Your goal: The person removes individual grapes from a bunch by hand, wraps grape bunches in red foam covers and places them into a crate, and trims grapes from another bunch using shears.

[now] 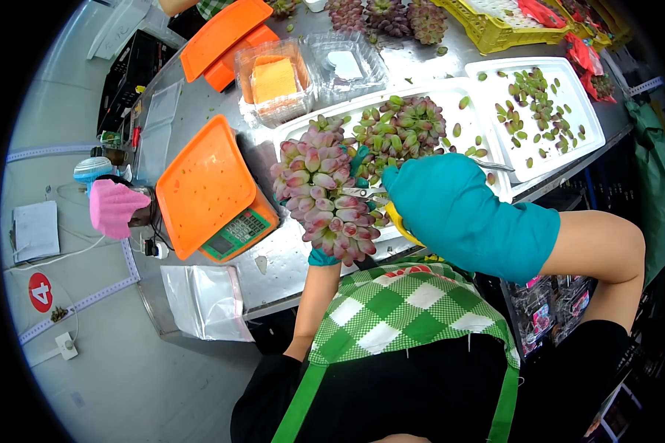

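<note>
The gloves (469,210) are teal, the plant (324,192) pink and green, the scissors (402,224) yellow-handled. The apron (414,310) is green-and-white checked, the trays (580,96) white, the scale (205,184) orange with a green panel (222,244), the basket (486,35) yellow.

We hold a pinkish-green succulent (324,188) in our left hand (360,158). Our right hand (443,198) grips scissors (403,226) beside it.

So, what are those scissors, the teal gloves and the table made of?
Scissors: blades probably polished metal, being silvery and shiny; the evenly coloured yellow handle is likely plastic.
Gloves: perhaps rubber, given the smooth, dull, seamless-looking surface.
Table: likely sheet steel, grey with blurred reflections.
</note>
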`<state>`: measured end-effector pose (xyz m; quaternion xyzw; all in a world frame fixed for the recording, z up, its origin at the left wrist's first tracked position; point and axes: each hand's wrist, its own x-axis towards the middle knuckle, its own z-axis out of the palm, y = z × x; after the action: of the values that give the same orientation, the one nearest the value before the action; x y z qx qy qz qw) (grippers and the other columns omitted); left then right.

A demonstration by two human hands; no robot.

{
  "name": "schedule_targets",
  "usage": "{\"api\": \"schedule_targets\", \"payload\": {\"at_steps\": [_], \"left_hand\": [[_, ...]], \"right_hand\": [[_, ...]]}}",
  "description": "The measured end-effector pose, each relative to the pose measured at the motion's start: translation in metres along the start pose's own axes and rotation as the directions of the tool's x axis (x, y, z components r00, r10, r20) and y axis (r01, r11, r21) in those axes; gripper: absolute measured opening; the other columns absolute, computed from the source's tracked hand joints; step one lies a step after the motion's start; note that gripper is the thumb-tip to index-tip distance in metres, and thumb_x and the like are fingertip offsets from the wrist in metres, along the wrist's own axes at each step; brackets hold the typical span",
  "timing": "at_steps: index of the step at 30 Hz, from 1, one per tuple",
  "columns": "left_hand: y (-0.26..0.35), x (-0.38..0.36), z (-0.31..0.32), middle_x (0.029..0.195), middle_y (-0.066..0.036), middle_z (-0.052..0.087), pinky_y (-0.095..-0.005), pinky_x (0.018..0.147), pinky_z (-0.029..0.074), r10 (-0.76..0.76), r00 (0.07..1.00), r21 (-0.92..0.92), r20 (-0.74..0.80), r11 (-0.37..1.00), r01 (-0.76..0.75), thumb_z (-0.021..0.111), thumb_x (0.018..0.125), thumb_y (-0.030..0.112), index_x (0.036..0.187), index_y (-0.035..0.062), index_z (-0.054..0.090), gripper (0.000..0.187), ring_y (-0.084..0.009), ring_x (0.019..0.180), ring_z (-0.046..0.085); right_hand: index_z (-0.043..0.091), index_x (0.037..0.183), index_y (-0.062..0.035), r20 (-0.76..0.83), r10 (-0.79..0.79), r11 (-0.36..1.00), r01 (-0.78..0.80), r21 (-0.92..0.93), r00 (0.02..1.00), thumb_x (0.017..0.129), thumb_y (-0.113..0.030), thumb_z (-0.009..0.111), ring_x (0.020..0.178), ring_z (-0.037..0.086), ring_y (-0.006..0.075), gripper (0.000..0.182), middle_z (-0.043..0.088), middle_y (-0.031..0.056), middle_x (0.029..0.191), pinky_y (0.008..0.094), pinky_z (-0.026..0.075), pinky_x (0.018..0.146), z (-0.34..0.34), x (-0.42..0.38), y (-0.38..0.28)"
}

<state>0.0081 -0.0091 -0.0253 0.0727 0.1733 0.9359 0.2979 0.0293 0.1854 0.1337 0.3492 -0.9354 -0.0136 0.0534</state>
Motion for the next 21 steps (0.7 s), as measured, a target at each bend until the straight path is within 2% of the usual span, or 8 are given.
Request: {"api": "schedule_targets", "payload": {"at_steps": [2, 5, 8, 11, 14, 17, 21], "left_hand": [[0.002, 0.004, 0.001, 0.131, -0.011, 0.03, -0.0409, 0.097, 0.03, 0.038, 0.999, 0.026, -0.037, 0.999, -0.037, 0.031, 0.085, 0.044, 0.13, 0.0093, 0.024, 0.057, -0.027, 0.117, 0.035], [0.004, 0.01, 0.003, 0.131, -0.011, 0.03, -0.0409, 0.097, 0.031, 0.108, 0.989, 0.081, -0.099, 0.992, -0.101, 0.031, 0.085, 0.044, 0.13, 0.0093, 0.024, 0.057, -0.027, 0.117, 0.035], [0.004, 0.013, 0.006, 0.131, -0.011, 0.031, -0.0408, 0.097, 0.031, 0.172, 0.973, 0.137, -0.151, 0.979, -0.152, 0.031, 0.085, 0.043, 0.13, 0.0092, 0.024, 0.057, -0.027, 0.117, 0.035], [0.004, 0.015, 0.009, 0.131, -0.011, 0.031, -0.0408, 0.097, 0.031, 0.222, 0.957, 0.184, -0.186, 0.965, -0.188, 0.031, 0.086, 0.043, 0.13, 0.0092, 0.024, 0.056, -0.027, 0.117, 0.035], [0.004, 0.015, 0.011, 0.131, -0.011, 0.031, -0.0408, 0.097, 0.031, 0.257, 0.943, 0.22, -0.21, 0.953, -0.21, 0.031, 0.086, 0.043, 0.13, 0.0092, 0.024, 0.056, -0.0269, 0.117, 0.035], [0.003, 0.014, 0.011, 0.131, -0.011, 0.031, -0.0408, 0.097, 0.031, 0.281, 0.931, 0.247, -0.233, 0.943, -0.223, 0.031, 0.086, 0.042, 0.13, 0.0091, 0.024, 0.056, -0.0269, 0.117, 0.035], [0.002, 0.013, 0.013, 0.131, -0.011, 0.031, -0.0407, 0.097, 0.031, 0.29, 0.924, 0.277, -0.251, 0.936, -0.219, 0.031, 0.086, 0.042, 0.13, 0.0091, 0.024, 0.055, -0.0269, 0.117, 0.035]], "right_hand": [[0.052, 0.079, -0.0028, 0.067, -0.008, 1.0, 0.008, 0.003, 0.998, 0.069, -0.019, 0.058, 0.056, 0.055, 0.0248, 0.02, 0.053, 0.0096, 0.065, 0.0366, 0.041, 0.046, 0.001, -0.004, 0.002], [0.053, 0.078, -0.0035, 0.363, 0.113, 0.988, -0.142, 0.056, 0.925, 0.068, -0.024, 0.06, 0.059, 0.056, 0.0269, 0.024, 0.054, 0.0107, 0.067, 0.0385, 0.041, 0.049, -0.002, 0.002, 0.003], [0.055, 0.074, -0.0043, 0.272, 0.088, 0.967, -0.148, 0.207, 0.958, 0.069, -0.027, 0.06, 0.057, 0.056, 0.0275, 0.024, 0.055, 0.0115, 0.065, 0.0385, 0.041, 0.047, -0.007, 0.004, 0.009], [0.056, 0.069, -0.0045, 0.424, 0.122, 0.929, -0.254, 0.27, 0.898, 0.069, -0.027, 0.06, 0.055, 0.056, 0.0284, 0.023, 0.055, 0.012, 0.062, 0.0396, 0.041, 0.046, -0.022, 0.017, 0.012], [0.057, 0.066, -0.0043, 0.284, 0.132, 0.95, -0.203, 0.238, 0.95, 0.068, -0.027, 0.061, 0.053, 0.056, 0.0288, 0.023, 0.055, 0.0119, 0.059, 0.0402, 0.041, 0.045, -0.013, 0.015, 0.011], [0.057, 0.067, -0.0042, 0.329, 0.091, 0.966, -0.164, 0.201, 0.94, 0.068, -0.025, 0.061, 0.054, 0.056, 0.0286, 0.021, 0.055, 0.0118, 0.061, 0.0396, 0.042, 0.046, -0.013, 0.018, 0.01], [0.057, 0.068, -0.0047, 0.256, 0.063, 0.967, -0.123, 0.224, 0.965, 0.066, -0.019, 0.061, 0.055, 0.056, 0.0278, 0.015, 0.055, 0.0114, 0.062, 0.0386, 0.042, 0.048, -0.009, 0.02, 0.013]]}}
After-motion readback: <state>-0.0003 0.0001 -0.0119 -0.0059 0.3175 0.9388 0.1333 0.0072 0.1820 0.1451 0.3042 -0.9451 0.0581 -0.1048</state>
